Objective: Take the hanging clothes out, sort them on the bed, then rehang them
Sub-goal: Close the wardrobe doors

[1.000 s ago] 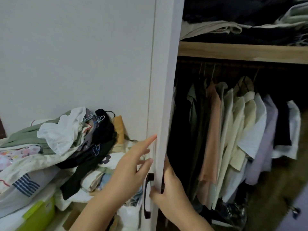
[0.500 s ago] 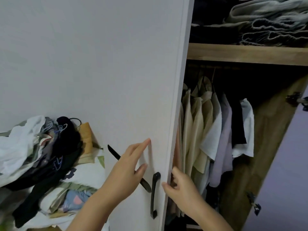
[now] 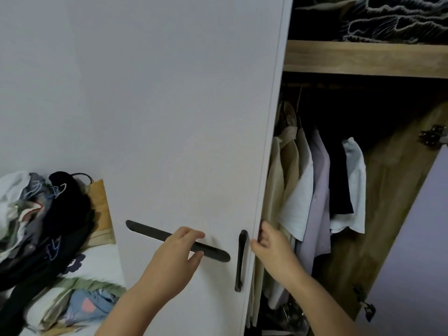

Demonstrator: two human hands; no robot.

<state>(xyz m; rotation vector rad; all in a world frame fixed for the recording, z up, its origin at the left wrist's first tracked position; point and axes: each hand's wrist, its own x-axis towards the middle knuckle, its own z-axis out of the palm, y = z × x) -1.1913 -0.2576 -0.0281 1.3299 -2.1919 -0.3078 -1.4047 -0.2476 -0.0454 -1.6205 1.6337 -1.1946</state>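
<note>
clothes pile [image 3: 43, 214] left of door [image 3: 181, 117]; hung shirts [image 3: 312, 190] right, prob. behind it.

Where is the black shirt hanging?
In the head view, the black shirt hangs on the right inside the open wardrobe, between a lilac shirt and a white shirt.

- The left hand [image 3: 175, 253] was bare, without rings or a glove.
- The right hand [image 3: 272, 248] was bare too.
- Both forearms showed no sleeves.
</note>
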